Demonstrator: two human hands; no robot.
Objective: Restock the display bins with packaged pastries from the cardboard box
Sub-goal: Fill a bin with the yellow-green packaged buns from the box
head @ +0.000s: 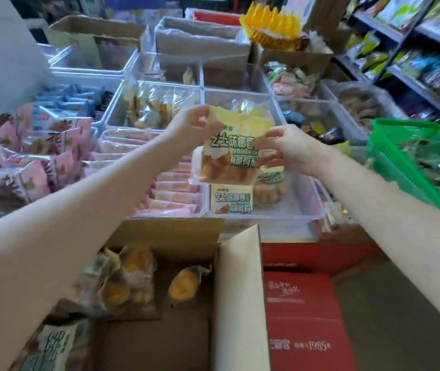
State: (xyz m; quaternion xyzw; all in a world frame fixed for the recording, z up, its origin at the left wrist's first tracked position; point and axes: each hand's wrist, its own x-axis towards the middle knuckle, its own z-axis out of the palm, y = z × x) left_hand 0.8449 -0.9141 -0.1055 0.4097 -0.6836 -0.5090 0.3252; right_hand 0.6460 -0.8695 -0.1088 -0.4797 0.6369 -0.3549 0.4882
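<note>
A yellow-and-clear packaged pastry (229,151) with green lettering hangs upright in the air between both hands. My left hand (189,127) pinches its upper left corner. My right hand (284,147) grips its right edge. Below it stands a clear display bin (294,207) holding two more of the same pastry packs (231,199). The open cardboard box (165,231) sits at the bottom, under my arms, with several pastry packs (125,279) lying in it.
Clear bins with pink packs (176,194) and pink-and-brown packs (26,162) lie to the left. A green basket (411,145) stands at right beside stocked shelves (427,57). A red carton (304,317) sits next to the box. More cardboard boxes (203,41) stand behind.
</note>
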